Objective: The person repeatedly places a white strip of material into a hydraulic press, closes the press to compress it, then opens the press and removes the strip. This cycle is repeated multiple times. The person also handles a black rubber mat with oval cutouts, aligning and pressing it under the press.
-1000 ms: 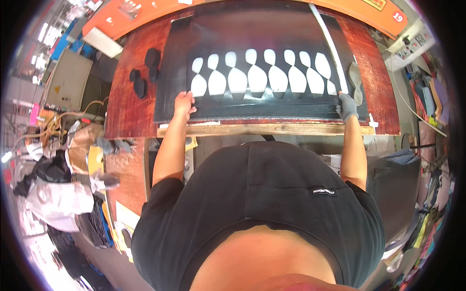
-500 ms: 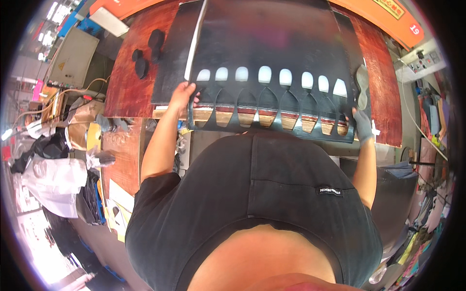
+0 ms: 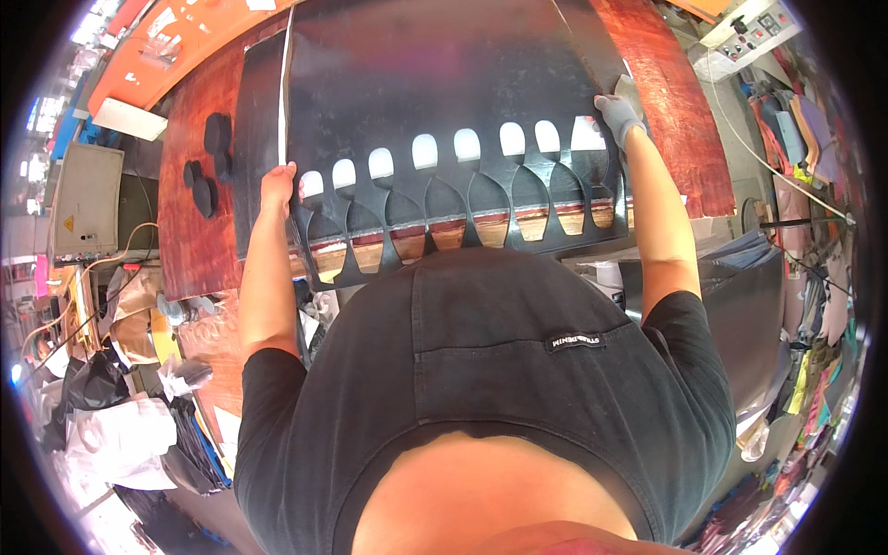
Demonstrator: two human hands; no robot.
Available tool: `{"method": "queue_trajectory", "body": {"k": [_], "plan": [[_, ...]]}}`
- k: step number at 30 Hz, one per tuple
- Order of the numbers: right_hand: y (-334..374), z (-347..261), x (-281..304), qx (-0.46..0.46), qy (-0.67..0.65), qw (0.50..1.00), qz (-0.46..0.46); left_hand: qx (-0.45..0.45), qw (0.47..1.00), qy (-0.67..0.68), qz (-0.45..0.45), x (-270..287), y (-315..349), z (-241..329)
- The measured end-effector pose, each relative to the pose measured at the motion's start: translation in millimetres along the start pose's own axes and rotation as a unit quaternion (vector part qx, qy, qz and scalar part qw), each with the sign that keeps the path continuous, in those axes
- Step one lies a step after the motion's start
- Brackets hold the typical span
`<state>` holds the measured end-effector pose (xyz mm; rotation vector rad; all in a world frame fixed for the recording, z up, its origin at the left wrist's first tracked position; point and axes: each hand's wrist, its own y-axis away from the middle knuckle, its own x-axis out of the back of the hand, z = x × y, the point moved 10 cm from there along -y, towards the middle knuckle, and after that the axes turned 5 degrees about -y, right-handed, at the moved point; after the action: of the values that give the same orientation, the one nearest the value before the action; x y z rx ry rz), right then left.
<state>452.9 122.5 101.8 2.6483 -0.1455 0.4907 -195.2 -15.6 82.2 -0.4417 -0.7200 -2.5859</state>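
A large black sheet (image 3: 444,185) lies on the work table, its near strip hanging over the front edge. A row of several sole-shaped cut-outs runs along that strip, with bright white patches at their far ends. My bare left hand (image 3: 277,190) is closed on the sheet's left edge, beside the end cut-out. On the right, my grey-gloved right hand (image 3: 618,115) has its fingers bent at the sheet's right edge, level with the far end of the last cut-out; the thumb is hidden. A grey sole-shaped piece (image 3: 629,90) lies against this hand, partly covered by it.
Several black shaped blocks (image 3: 205,192) stand on the reddish table (image 3: 190,242) at the left. An orange machine beam (image 3: 153,60) spans the far left, and a control box with buttons (image 3: 747,35) is at far right. Bags (image 3: 116,435) and scraps lie at my left.
My right hand has slid away from the sheet's near corner, farther up its right edge. My left hand stays on the left edge. The whole view has shifted and tilted.
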Motion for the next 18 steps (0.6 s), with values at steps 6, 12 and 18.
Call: {"method": "queue_trajectory", "body": {"k": [6, 12, 18], "plan": [[-10, -5, 6, 0.036, 0.188, 0.979, 0.069, 0.009, 1.0, -0.017, 0.006, -2, -13, -6], [28, -28, -2, 0.124, 0.212, 0.964, 0.1, -0.081, 0.974, -0.185, 0.1, 24, -4, 8], [57, -6, 17, 0.08, 0.325, 0.931, 0.146, -0.043, 0.962, -0.254, 0.085, 16, 23, -7]]}}
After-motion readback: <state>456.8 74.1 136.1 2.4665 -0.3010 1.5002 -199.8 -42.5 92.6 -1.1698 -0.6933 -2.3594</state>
